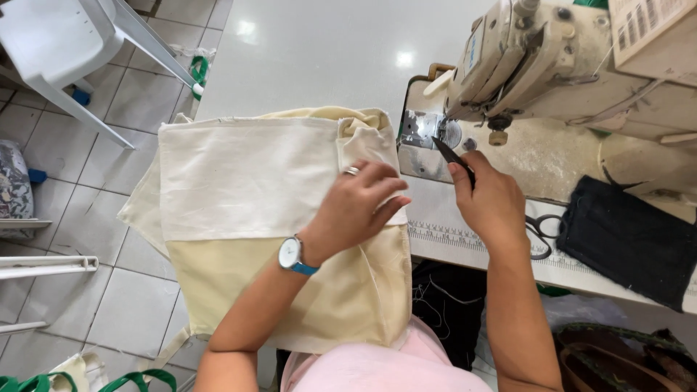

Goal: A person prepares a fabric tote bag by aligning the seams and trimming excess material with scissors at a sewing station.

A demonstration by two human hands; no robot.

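Note:
A cream cloth bag [247, 203] with a lighter upper panel lies over the table edge and my lap. My left hand [359, 203], with a ring and a wristwatch on a blue strap, rests flat on the bag's right side and pins it down. My right hand [490, 199] grips small dark snips [451, 156], whose blade points toward the needle plate [428, 134] of the sewing machine [552, 65]. The snips' tip hovers just right of the bag's bunched top corner.
Black scissors [541, 232] and a folded black cloth [632, 239] lie on the white table [319, 51] at the right. A white plastic chair [65, 43] stands on the tiled floor at upper left. Bags with green handles [138, 379] sit on the floor at bottom left.

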